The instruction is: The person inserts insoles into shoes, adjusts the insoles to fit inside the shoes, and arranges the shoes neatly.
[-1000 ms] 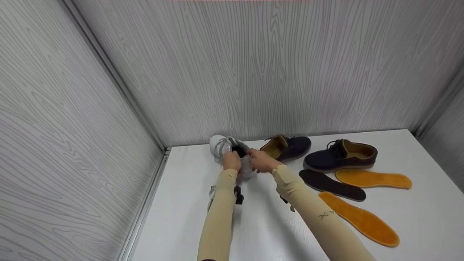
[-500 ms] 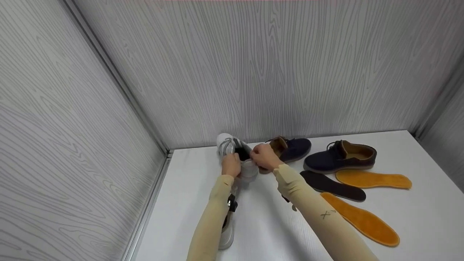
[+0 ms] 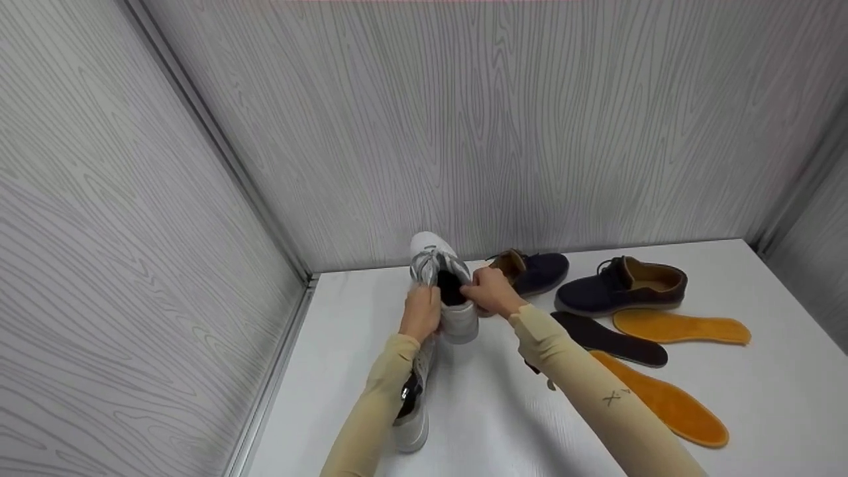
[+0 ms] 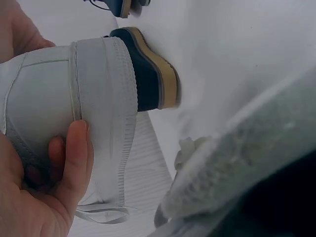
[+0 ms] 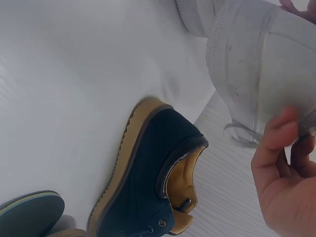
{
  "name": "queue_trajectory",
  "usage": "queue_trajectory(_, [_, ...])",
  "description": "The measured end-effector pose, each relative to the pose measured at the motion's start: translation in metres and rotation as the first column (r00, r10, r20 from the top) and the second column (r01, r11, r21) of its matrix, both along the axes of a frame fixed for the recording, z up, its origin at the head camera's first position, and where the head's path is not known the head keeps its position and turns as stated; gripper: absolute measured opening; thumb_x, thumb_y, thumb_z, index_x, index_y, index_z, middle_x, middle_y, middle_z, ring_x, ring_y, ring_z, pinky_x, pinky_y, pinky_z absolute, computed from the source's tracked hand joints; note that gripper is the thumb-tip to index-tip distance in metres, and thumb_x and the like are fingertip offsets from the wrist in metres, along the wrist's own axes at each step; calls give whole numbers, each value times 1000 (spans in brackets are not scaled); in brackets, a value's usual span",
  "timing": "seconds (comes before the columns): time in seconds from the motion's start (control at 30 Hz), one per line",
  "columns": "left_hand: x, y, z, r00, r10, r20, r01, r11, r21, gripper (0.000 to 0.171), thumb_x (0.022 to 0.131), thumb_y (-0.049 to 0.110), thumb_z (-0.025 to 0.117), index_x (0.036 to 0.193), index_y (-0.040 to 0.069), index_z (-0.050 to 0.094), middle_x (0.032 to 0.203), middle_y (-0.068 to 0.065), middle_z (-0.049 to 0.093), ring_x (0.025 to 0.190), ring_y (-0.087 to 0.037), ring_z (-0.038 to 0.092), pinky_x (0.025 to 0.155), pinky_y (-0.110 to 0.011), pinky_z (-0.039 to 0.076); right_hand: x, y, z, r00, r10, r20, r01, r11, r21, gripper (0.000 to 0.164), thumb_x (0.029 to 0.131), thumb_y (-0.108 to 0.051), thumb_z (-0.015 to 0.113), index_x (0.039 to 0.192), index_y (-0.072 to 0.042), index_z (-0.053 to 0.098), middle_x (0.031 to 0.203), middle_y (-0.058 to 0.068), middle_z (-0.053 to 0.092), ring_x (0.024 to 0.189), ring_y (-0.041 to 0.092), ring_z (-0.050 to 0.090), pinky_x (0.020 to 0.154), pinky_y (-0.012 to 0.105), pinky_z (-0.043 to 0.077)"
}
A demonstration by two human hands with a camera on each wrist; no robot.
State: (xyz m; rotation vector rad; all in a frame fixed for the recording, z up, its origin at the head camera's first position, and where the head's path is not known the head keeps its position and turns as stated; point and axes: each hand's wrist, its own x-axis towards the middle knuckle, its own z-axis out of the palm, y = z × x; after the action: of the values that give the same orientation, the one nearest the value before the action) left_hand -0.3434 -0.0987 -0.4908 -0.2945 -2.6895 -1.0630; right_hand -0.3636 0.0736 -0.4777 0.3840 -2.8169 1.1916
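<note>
A white lace-up sneaker (image 3: pixel 459 323) is held between both hands near the table's back edge, its toe pointing away and its dark opening facing up. My left hand (image 3: pixel 421 311) grips its left side, fingertips against the outer wall in the left wrist view. My right hand (image 3: pixel 493 291) pinches the right edge of the collar; in the right wrist view its curled fingers (image 5: pixel 281 133) lie on the sneaker's side. What lies inside the sneaker is too dark to tell. Under my left forearm stands a second white sneaker (image 3: pixel 412 430), partly hidden.
Right of the held sneaker stand two navy shoes with tan linings, one (image 3: pixel 546 271) close behind my right hand, the other (image 3: pixel 586 295) farther right. A black insole (image 3: pixel 609 339) and two orange insoles (image 3: pixel 682 328) lie on the white table (image 3: pixel 483 424). A grey panel rises behind.
Both hands have shifted the sneaker right and upward, and its heel now faces me more squarely. My left forearm has swung left, uncovering more of the second sneaker.
</note>
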Motion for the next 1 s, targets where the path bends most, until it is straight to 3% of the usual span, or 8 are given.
queue_trajectory(0.13, [10, 1, 5, 999, -37, -32, 37, 999, -8, 40, 97, 17, 36, 59, 12, 48, 54, -2, 48, 41, -14, 48, 48, -28, 43, 10, 2, 5, 1000, -18, 24, 17, 1000, 14, 34, 81, -23, 61, 54, -13, 43, 49, -4, 41, 44, 11, 37, 43, 26, 30])
queue_trajectory(0.3, [27, 9, 9, 993, -101, -58, 97, 993, -63, 39, 96, 18, 37, 61, 9, 51, 58, -5, 50, 48, -19, 51, 50, -28, 44, 31, 9, 11, 991, -127, 47, 119, 983, 139, 31, 78, -33, 61, 57, -14, 48, 59, 0, 51, 53, 17, 47, 47, 34, 38])
queue_trajectory(0.37, [34, 12, 10, 991, -116, -72, 109, 990, -92, 37, 96, 19, 38, 62, 10, 51, 59, -5, 50, 52, -19, 52, 52, -28, 44, 40, 13, 12, 987, -156, 37, 147, 974, 173, 30, 77, -35, 61, 58, -14, 50, 62, 2, 55, 56, 20, 51, 47, 37, 39])
queue_trajectory(0.47, [46, 18, 10, 986, -144, -81, 136, 985, -103, 37, 95, 19, 39, 62, 11, 51, 58, -3, 50, 50, -18, 52, 50, -27, 43, 52, 20, 8, 988, -153, -15, 154, 977, 148, 30, 76, -30, 61, 55, -14, 49, 58, 2, 54, 53, 20, 51, 46, 37, 39])
queue_trajectory(0.67, [69, 28, 3, 982, -180, -65, 178, 984, -30, 32, 94, 19, 40, 64, 12, 50, 51, 2, 48, 35, -7, 44, 39, -21, 38, 80, 32, -3, 984, -132, -121, 138, 990, 42, 35, 76, -19, 62, 48, -16, 41, 48, -4, 42, 44, 16, 40, 43, 32, 33])
queue_trajectory(0.87, [94, 32, -8, 987, -160, -21, 161, 987, 6, 32, 95, 20, 41, 64, 14, 48, 50, 4, 47, 34, -2, 42, 36, -21, 37, 105, 35, -14, 978, -144, -150, 150, 988, 28, 38, 76, -16, 61, 46, -16, 37, 47, -5, 36, 43, 15, 37, 43, 30, 30])
queue_trajectory(1.0, [106, 33, -14, 980, -196, 40, 190, 975, 116, 32, 95, 18, 42, 64, 12, 48, 47, 3, 48, 31, -5, 44, 32, -24, 39, 116, 36, -21, 979, -145, -146, 145, 989, -6, 38, 76, -13, 61, 46, -16, 38, 47, -5, 37, 42, 13, 36, 41, 29, 29])
